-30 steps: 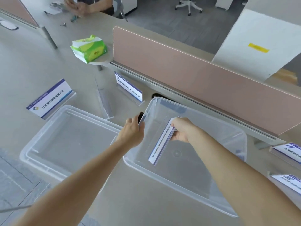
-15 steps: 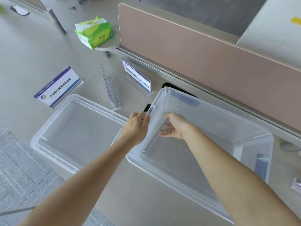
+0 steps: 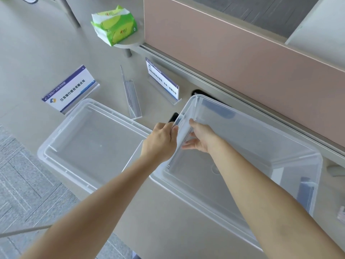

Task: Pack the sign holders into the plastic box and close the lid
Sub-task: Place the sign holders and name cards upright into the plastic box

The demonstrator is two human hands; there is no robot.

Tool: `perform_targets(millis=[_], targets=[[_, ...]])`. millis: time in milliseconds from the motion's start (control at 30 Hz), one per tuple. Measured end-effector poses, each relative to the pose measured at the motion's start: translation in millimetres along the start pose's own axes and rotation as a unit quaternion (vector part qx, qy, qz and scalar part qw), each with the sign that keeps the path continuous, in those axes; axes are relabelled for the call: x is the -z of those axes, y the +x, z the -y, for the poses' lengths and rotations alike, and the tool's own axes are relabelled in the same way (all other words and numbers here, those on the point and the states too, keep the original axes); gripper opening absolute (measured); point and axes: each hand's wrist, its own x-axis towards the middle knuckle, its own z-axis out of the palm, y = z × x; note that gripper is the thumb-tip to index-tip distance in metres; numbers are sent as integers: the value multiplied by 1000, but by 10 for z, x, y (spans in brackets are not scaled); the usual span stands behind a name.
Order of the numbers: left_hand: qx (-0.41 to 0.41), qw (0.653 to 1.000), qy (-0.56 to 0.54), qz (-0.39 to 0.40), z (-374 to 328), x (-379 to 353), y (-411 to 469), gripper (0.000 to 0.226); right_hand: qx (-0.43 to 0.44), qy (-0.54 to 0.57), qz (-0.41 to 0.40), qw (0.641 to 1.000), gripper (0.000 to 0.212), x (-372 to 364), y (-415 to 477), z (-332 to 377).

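Note:
The clear plastic box (image 3: pixel 203 186) stands open on the desk at the right. Its clear lid (image 3: pixel 89 144) lies flat to the left of it. My left hand (image 3: pixel 160 141) grips the box's left wall at the rim, beside a black latch. Inside the box, my right hand (image 3: pixel 199 139) holds a sign holder (image 3: pixel 182 136) edge-on against that same wall. On the desk behind lie a holder with a blue and white card (image 3: pixel 70 89), an empty clear holder (image 3: pixel 130 96) and another carded holder (image 3: pixel 162 81).
A green tissue pack (image 3: pixel 114 23) rests on a small round shelf by the pink divider panel (image 3: pixel 242 58), which runs along the back. At the right edge, part of another holder (image 3: pixel 341 214) shows. Grey carpet (image 3: pixel 22 184) lies below the desk's near edge.
My right hand has swung the carded sign holder from the middle of the box to stand flat against the left wall. The view has tilted down and to the left.

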Motion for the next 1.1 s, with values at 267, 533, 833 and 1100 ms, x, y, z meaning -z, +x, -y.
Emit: perform_targets(millis=[267, 533, 833, 1100], targets=[[34, 999, 0, -6, -53, 94, -51, 43, 24, -59, -43, 997, 50, 66, -231, -57], [-122, 990, -19, -72, -574, 328, -344, 32, 182, -237, -127, 946, 26, 577, -1423, -39], [-315, 925, -102, 184, -1486, 40, -1014, 23, 264, -456, -371, 765, 26, 1524, -3048, -708], [-394, 879, -3, 267, -2321, -202, -1327, 24, 230, -419, -446, 757, 19, 2581, -3884, -1333]])
